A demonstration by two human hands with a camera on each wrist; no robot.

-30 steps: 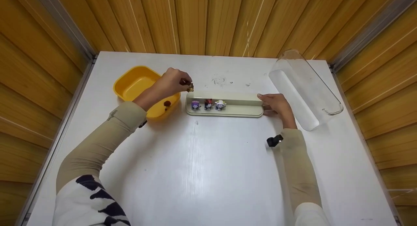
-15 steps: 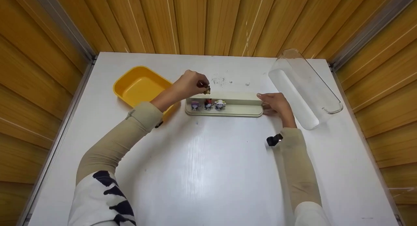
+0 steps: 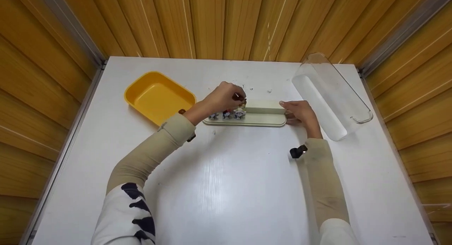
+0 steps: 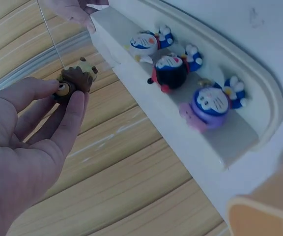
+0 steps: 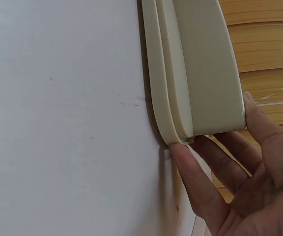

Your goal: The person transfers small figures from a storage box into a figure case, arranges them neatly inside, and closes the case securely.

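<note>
**A fourth figure held over the stepped stand**

The left hand pinches a small brown spiky-haired toy figure between thumb and fingertips, holding it just above the cream plastic stepped display base. Below its fingers three little cat figures stand in a row on the lower step, so the brown one seems meant for the bare stretch beside them. The right hand, fingers straight and relaxed, presses against the base's end, likely to keep it from sliding. A yellow plastic tub sits behind the left wrist; a clear domed cover lies beyond the right hand.
</note>
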